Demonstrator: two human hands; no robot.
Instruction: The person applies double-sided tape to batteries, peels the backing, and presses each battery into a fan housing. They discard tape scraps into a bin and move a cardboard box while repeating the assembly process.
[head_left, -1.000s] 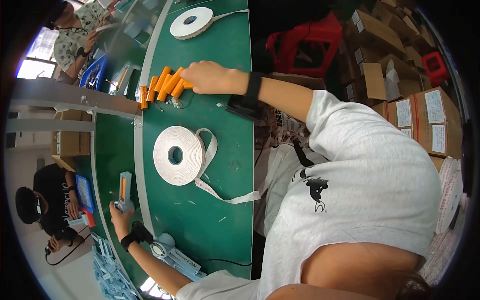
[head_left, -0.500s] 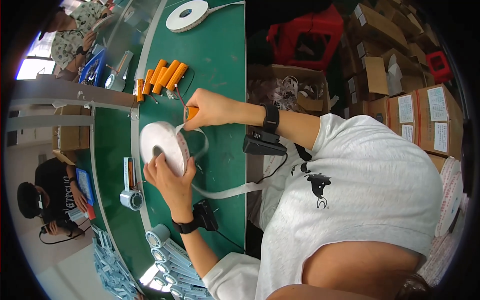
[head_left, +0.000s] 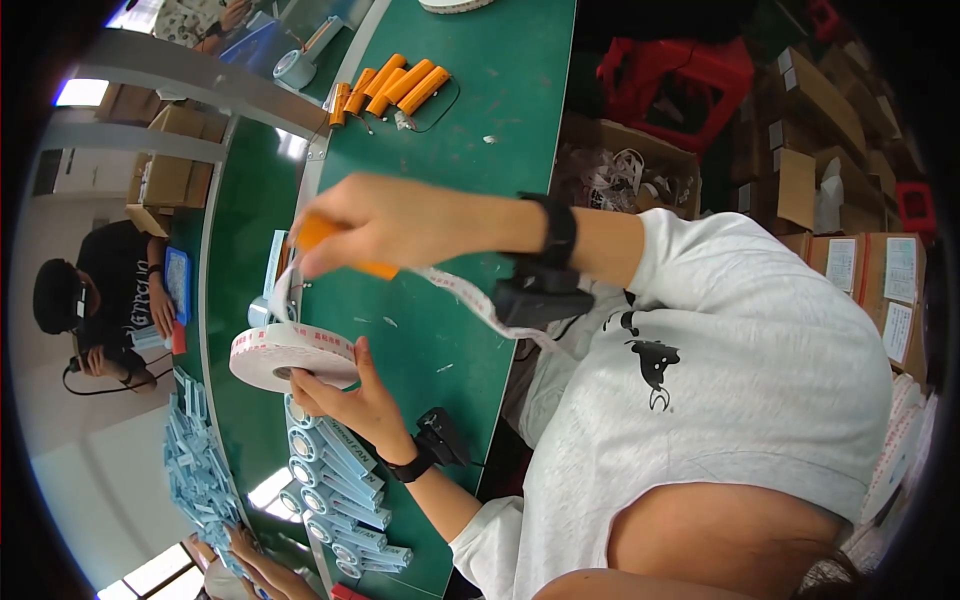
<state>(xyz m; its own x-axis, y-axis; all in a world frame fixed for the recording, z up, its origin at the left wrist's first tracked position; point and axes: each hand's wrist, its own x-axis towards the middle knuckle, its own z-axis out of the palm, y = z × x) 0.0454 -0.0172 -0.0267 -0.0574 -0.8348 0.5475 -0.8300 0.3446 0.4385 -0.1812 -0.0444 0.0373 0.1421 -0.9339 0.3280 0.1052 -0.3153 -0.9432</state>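
Observation:
My right hand [head_left: 365, 225], blurred by motion, is closed around an orange cylindrical battery [head_left: 318, 232] above the green table. Below it, my left hand [head_left: 345, 400] grips a roll of white adhesive tape [head_left: 305, 357] with red print, fingers at the core and thumb by the rim. A loose white strip [head_left: 284, 296] rises from the roll toward my right hand. Another printed strip [head_left: 468, 292] trails from near the battery down to my lap. Several more orange batteries [head_left: 402, 82] with thin wires lie together farther up the table.
Light-blue handheld fans [head_left: 325, 470] are stacked at the near end of the table. A pile of light-blue parts [head_left: 195, 450] lies across the partition, beside a co-worker in black [head_left: 115, 280]. A carton of scrap strips [head_left: 625, 165] and a red stool [head_left: 680, 95] stand beyond the table edge.
My right hand has moved left with the battery, drawing a strip up from the roll. My left hand has tipped the roll flatter and lowered it. The view has shifted.

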